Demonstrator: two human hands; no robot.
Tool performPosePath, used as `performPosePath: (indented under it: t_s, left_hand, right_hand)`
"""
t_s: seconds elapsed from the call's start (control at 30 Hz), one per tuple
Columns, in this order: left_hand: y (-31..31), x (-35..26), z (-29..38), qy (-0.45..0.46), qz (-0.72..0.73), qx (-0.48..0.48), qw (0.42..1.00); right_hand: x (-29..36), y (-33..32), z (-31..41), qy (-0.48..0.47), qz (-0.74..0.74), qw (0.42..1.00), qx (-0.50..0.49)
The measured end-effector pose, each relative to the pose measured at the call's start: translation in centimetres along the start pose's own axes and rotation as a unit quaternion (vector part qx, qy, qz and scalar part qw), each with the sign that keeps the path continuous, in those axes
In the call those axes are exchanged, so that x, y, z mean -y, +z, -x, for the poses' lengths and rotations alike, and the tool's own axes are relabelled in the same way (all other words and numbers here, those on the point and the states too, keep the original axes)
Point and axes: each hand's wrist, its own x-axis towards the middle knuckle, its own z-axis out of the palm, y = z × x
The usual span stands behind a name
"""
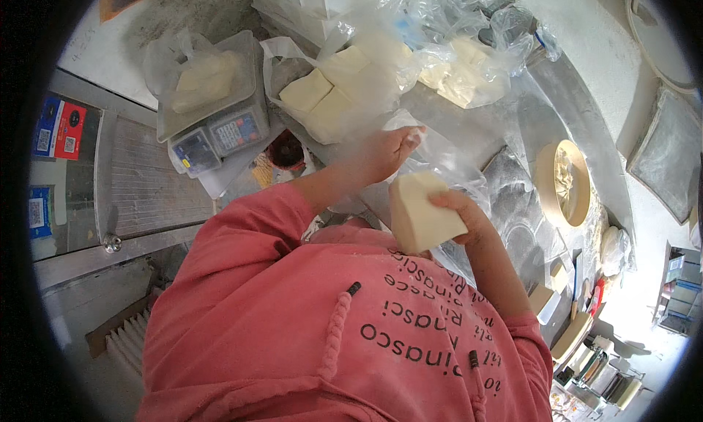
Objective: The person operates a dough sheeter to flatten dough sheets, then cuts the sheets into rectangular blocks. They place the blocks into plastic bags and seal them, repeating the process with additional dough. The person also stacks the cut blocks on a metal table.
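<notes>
My right hand (pixel 464 216) grips a thick, pale yellow block, apparently a stack of dough sheets (pixel 425 213), close to my chest. Above it, my left hand (pixel 403 147) pinches the edge of a clear plastic bag (pixel 439 153), which hangs loosely behind the block. Beyond my left hand, an opened plastic bag holds several similar pale stacks (pixel 307 90). Another clear bag of pale pieces (pixel 461 73) lies on the metal worktop (pixel 478 114) at the upper right. A blurred smear hides part of the view near my left forearm.
A digital scale (pixel 236 133) with a tray (pixel 255 76) bears a bagged pale stack (pixel 203 81). A red container (pixel 285 150) stands beside it. To the right are a round sieve (pixel 565 183) and a blue-handled tool (pixel 575 282). Plastic bags (pixel 434 10) are heaped at the back.
</notes>
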Motion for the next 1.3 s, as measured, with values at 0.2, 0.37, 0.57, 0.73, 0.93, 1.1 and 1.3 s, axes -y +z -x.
performPosePath:
  t_s: [0.2,0.37,0.57,0.73,0.93,1.1,1.3]
  left_hand:
    - [-0.4,-0.4,1.8,0.05,0.103,-0.017,0.993]
    - [-0.9,0.9,0.9,-0.084,0.171,-0.03,0.981]
    - [-4.0,0.0,-2.3,-0.032,0.146,-0.226,0.963]
    - [-3.3,-5.4,2.0,0.271,-0.052,-0.235,0.932]
    - [4.0,-1.0,-1.8,-0.389,0.42,0.018,0.82]
    - [6.5,5.6,-5.3,-0.408,0.54,-0.121,0.726]
    - [6.1,5.6,-6.5,-0.465,0.452,-0.064,0.758]
  right_hand:
    - [0.1,-1.2,-6.1,-0.078,-0.295,0.95,-0.063]
    - [0.6,-2.2,-10.6,-0.233,-0.066,0.91,-0.337]
    - [0.4,-2.6,-8.8,-0.212,0.615,0.671,-0.355]
    - [0.3,-2.6,-10.6,-0.222,0.511,0.759,-0.338]
    - [2.2,-3.3,-11.6,-0.162,0.612,0.714,-0.3]
    - [3.6,-3.9,-9.2,-0.129,0.629,0.695,-0.323]
    - [2.6,-5.2,-9.6,-0.08,0.398,0.847,-0.343]
